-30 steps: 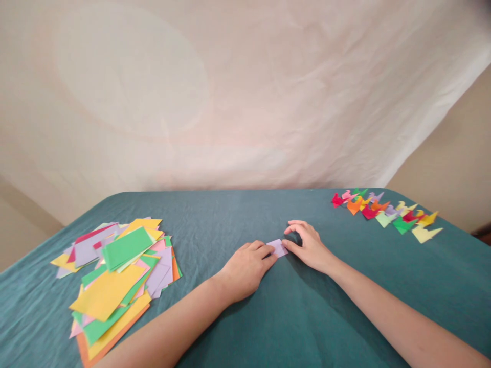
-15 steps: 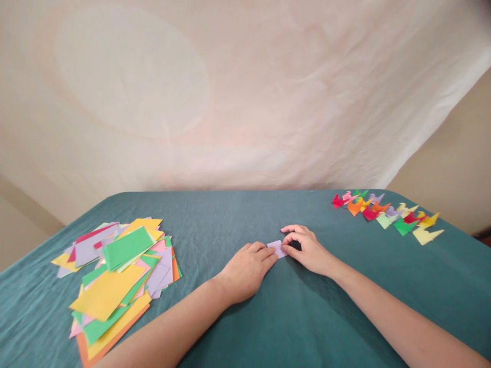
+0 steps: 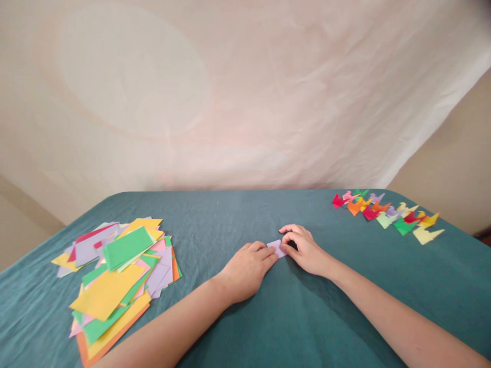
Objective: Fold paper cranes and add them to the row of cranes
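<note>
A small folded piece of lilac paper [image 3: 275, 247] lies on the table in the middle of the head view. My left hand [image 3: 249, 268] holds it down from the left, its thumb and fingers closed together over the paper's near left part. On the other side, my right hand [image 3: 305, 249] pinches the paper's right edge between thumb and index finger, while its other fingers curve above. Both hands rest low at the cloth. The fingers cover some of the paper, so its full folded shape is hidden.
A loose heap of coloured paper sheets [image 3: 111, 291] spreads over the left of the green-blue tablecloth [image 3: 230, 214]. Several small folded paper birds [image 3: 387, 219] stand in rows at the far right. Behind the table hangs a pale cloth backdrop [image 3: 245, 102].
My right hand has shifted very slightly left along the paper's edge. My left hand stays in place on the paper.
</note>
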The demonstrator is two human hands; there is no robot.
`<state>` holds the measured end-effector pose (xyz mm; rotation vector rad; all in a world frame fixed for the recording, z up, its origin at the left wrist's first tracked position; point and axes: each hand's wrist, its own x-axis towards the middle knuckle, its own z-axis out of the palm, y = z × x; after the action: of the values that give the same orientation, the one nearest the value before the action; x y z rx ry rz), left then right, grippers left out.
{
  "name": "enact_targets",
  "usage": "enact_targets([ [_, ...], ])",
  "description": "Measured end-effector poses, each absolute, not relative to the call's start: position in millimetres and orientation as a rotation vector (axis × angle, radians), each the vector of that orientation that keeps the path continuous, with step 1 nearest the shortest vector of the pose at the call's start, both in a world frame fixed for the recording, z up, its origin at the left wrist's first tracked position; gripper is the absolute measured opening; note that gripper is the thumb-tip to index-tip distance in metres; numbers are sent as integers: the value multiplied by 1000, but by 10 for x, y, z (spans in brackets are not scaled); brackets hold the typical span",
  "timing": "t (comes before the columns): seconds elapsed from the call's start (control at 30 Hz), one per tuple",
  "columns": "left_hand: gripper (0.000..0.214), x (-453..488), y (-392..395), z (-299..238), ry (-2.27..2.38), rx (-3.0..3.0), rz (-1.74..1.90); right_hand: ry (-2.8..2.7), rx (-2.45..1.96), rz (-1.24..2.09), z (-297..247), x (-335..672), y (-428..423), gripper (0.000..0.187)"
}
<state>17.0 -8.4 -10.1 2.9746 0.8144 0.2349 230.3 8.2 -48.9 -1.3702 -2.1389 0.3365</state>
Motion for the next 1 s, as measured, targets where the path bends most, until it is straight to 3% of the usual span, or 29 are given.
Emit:
enact_targets([
  [0.77, 39, 170, -80, -101, 809, 3005, 232, -2161, -1395, 373, -418, 2259, 100, 12],
  [0.93, 40, 172, -91, -94, 816, 3011, 224, -2122, -1409, 356, -458, 2265, 102, 3],
  [1.0, 41, 171, -95, -93, 821, 3022, 219, -2099, -1418, 348, -477, 2271, 98, 10],
])
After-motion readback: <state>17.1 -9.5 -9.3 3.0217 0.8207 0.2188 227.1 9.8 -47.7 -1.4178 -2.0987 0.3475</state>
